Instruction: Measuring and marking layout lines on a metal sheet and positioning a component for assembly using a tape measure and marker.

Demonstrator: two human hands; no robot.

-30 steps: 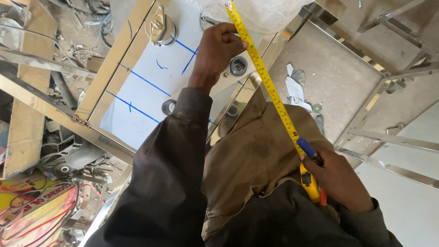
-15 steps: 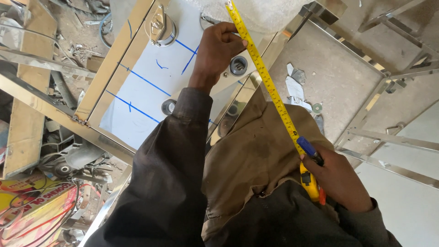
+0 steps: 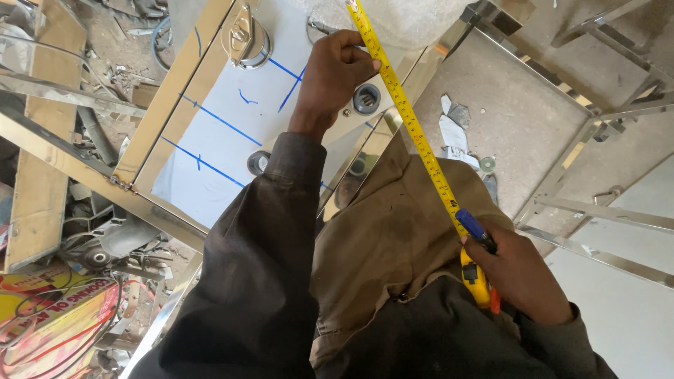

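A single view, from a camera worn on the person's head, looking steeply down along the chest and both dark-sleeved arms. It sits close: the sleeves and tan garment fill the lower middle of the frame. The left hand point(image 3: 337, 74) reaches to the upper centre and the right hand point(image 3: 523, 270) lies at the lower right, with the yellow steel measuring tape point(image 3: 411, 126) running slantwise between them. Beyond, farther off, lie the white blue-lined sheet panel in its shiny metal frame point(image 3: 225, 133) and the grey concrete floor point(image 3: 519, 119). No second view shares the scene
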